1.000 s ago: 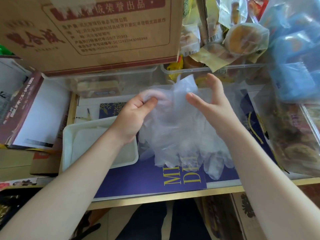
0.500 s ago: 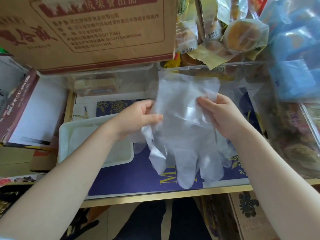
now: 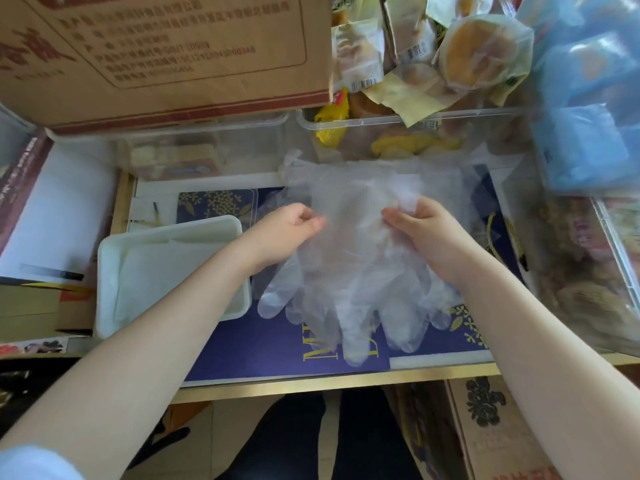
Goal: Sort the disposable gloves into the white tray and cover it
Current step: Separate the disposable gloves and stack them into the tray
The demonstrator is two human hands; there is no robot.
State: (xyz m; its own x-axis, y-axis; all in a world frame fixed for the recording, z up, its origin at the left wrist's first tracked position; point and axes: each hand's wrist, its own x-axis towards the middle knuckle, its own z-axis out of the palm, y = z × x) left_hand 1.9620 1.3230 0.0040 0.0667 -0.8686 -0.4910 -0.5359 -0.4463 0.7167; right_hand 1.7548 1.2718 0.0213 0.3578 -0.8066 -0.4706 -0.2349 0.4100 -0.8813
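A cluttered surface (image 3: 311,379) with a gold edge carries a navy printed mat and a matte white tray (image 3: 104,271) — beside it, left hand (image 3: 287,233) and right hand (image 3: 426,233) pinch thin, crinkly, translucent gloves (image 3: 349,282), probably several layered — fingers curled.

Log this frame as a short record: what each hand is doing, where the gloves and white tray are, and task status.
left hand: left hand pinches the left edge of the disposable gloves
right hand: right hand grips their right edge
gloves: clear bunch held above the blue mat, fingers hanging toward the person
tray: white tray left of the gloves, partly under the left forearm
contents: thin clear film seems to lie in the tray; cannot tell if it is gloves
cover: none seen on the tray
status: held gloves not yet in the tray
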